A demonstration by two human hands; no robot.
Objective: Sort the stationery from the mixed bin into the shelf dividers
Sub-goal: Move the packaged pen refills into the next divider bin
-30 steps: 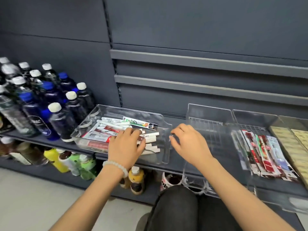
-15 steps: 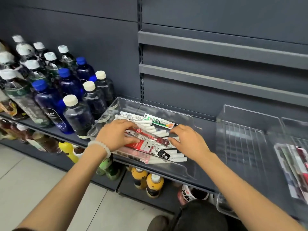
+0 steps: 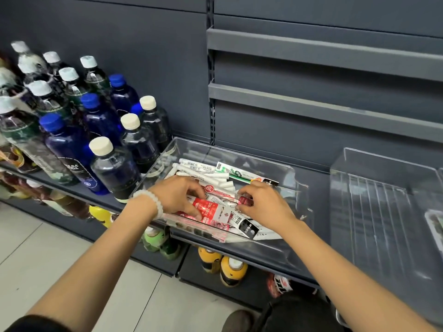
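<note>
With both hands, left hand [image 3: 178,196] and right hand [image 3: 262,203], curled and pinching red-and-white packaged pens [image 3: 217,209] inside the clear plastic mixed bin [image 3: 293,182] on the shelf, neighbouring white loose pens [image 3: 203,174] may snag and spill over the near rim.

Capped bottles [image 3: 112,168] crowd the shelf; more bottles [image 3: 233,269] stand below.

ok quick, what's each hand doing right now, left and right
Left hand: thumb and fingers curled around the red-and-white flat stationery packet in the clear plastic bin.
Right hand: fingertips pinching the same packet's far end.
</note>
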